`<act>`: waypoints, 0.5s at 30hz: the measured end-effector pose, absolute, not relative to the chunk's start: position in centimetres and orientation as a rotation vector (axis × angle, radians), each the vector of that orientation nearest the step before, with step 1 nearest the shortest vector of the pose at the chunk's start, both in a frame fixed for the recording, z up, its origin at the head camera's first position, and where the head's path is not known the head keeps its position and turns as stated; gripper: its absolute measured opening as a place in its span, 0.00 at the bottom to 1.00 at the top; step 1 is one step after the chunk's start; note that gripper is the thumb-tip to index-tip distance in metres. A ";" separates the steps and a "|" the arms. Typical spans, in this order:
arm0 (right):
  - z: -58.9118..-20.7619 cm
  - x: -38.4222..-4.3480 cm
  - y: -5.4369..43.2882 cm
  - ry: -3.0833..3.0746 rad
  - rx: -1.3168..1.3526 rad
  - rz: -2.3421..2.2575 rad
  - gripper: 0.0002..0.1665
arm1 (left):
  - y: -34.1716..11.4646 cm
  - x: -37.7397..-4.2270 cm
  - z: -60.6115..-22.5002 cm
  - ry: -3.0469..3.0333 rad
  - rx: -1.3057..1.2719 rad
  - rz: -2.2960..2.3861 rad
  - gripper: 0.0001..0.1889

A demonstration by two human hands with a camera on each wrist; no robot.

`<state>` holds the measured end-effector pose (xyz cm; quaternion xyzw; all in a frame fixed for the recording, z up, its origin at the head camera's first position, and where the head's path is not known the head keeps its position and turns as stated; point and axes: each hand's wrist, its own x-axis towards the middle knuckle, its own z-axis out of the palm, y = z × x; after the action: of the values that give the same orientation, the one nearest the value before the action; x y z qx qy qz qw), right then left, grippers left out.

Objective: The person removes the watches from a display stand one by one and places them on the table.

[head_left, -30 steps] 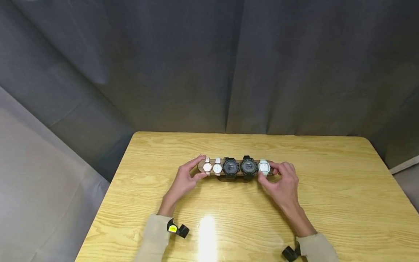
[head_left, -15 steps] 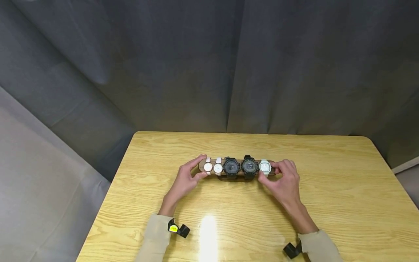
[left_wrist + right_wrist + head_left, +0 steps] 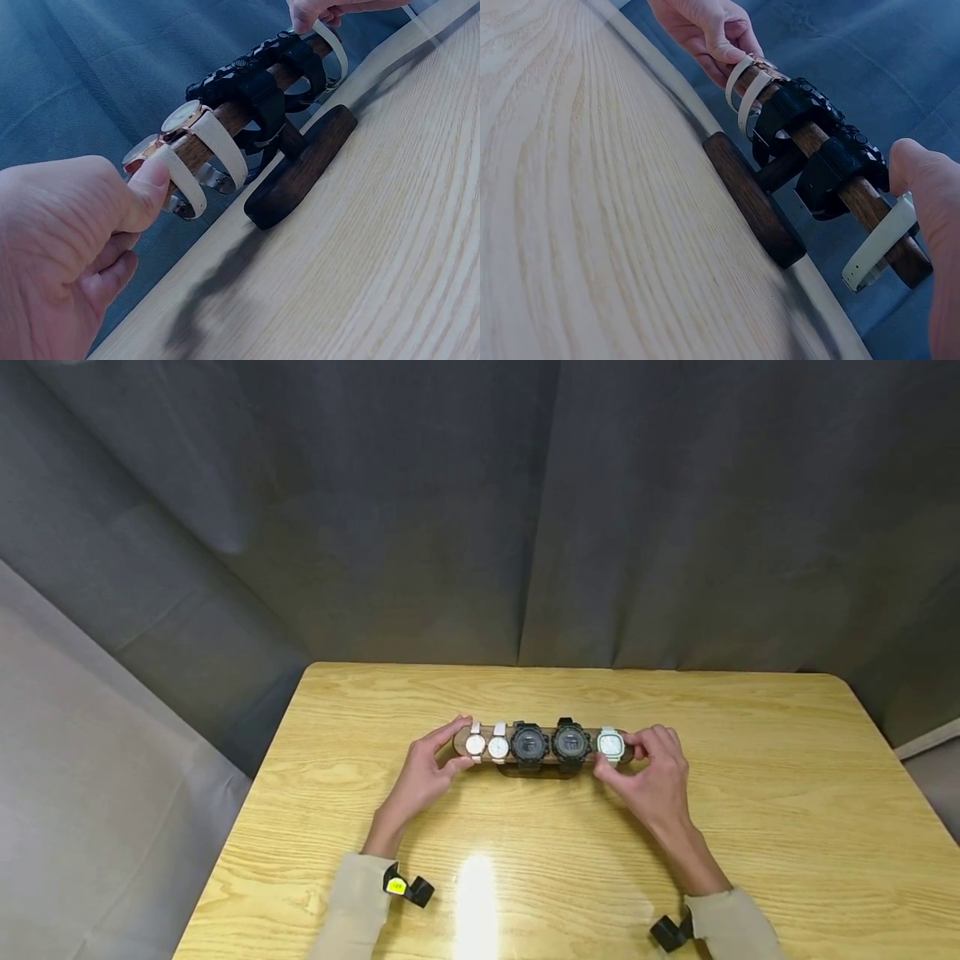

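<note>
A dark wooden watch stand (image 3: 754, 199) stands on the table, its horizontal bar strung with watches. From the left come two white-strapped watches with round faces (image 3: 476, 743), two chunky black digital watches (image 3: 572, 744), then a mint-green square watch (image 3: 611, 744). My left hand (image 3: 423, 774) grips the bar's left end, thumb on the outermost white strap in the left wrist view. At the other end, my right hand (image 3: 651, 777) pinches the mint-green watch between thumb and fingers. Bare wood of the bar (image 3: 864, 204) shows between that watch and the nearer black one.
The light wood-grain table (image 3: 765, 777) reaches out on both sides of the stand. Behind its far edge hangs a dark grey curtain (image 3: 420, 527), with a paler cloth (image 3: 97, 793) at the left. Small black cameras (image 3: 422, 891) sit at both cuffs.
The mint-green watch has slid slightly right along the bar with my right hand, widening the gap to the black watch. My left hand has kept its hold at the left end.
</note>
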<state>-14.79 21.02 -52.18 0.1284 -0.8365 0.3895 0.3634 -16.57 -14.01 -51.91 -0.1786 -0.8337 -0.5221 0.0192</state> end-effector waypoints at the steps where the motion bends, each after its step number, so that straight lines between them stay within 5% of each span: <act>1: -52.2 -14.8 21.1 -2.151 0.331 1.000 0.20 | -14.0 -16.6 -51.9 -2.589 -0.551 -1.619 0.33; 15: -51.8 -14.8 21.5 -2.189 0.324 1.017 0.19 | -13.8 -16.6 -52.0 -2.592 -0.530 -1.617 0.33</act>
<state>-14.77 21.55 -51.77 0.1248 -0.8434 0.3917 0.3459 -16.56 -13.84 -52.02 -0.1708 -0.8359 -0.5213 0.0206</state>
